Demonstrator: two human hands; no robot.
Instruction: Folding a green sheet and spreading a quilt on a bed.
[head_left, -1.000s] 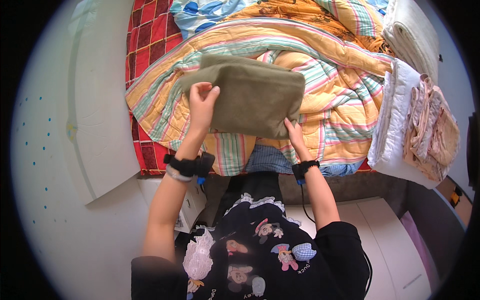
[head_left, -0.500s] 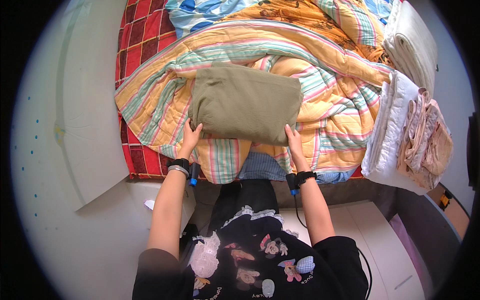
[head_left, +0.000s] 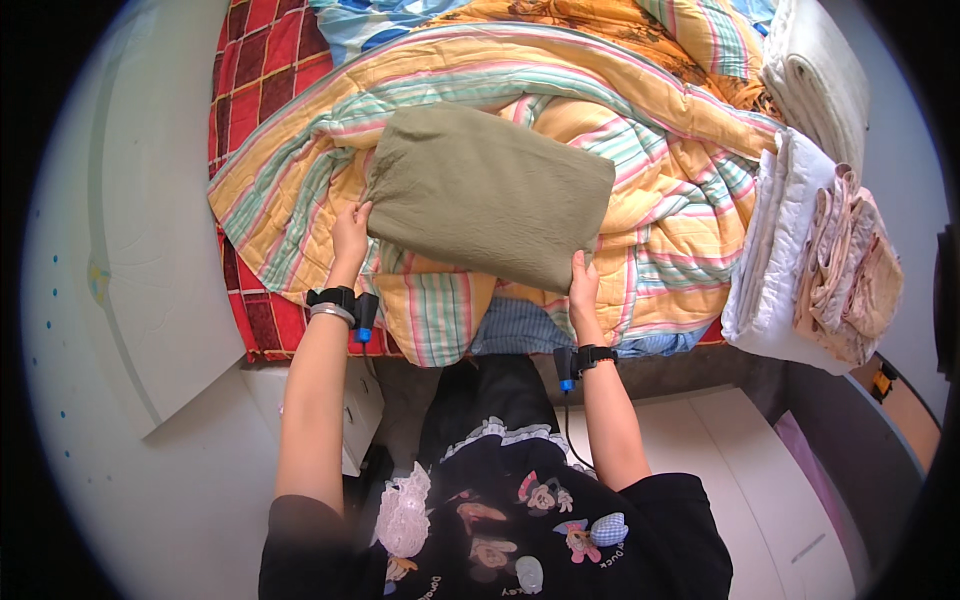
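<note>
A folded olive-green cloth (head_left: 490, 190) spans between my two hands, over the near part of the bed. Its left end sits farther from me than its right, so it is tilted. My left hand (head_left: 350, 235) pinches its lower left corner. At the lower right corner my right hand (head_left: 583, 282) grips the edge with the thumb on top; the other fingers are mostly hidden. Beneath the cloth lies a rumpled quilt (head_left: 420, 310) with yellow, green and pink stripes. I cannot tell whether the cloth touches it.
Folded white bedding (head_left: 770, 240) with a crumpled pink cloth (head_left: 850, 270) on it lies at the right edge. Behind that stands a folded white quilt (head_left: 825, 90). A red checked sheet (head_left: 265, 80) shows at left, beside a pale wall panel (head_left: 150, 250). Blue fabric (head_left: 525, 330) hangs at the front edge.
The olive-green cloth has turned clockwise, its left end going up and away from me. My left hand has moved left and farther off; my right hand stays near the same spot.
</note>
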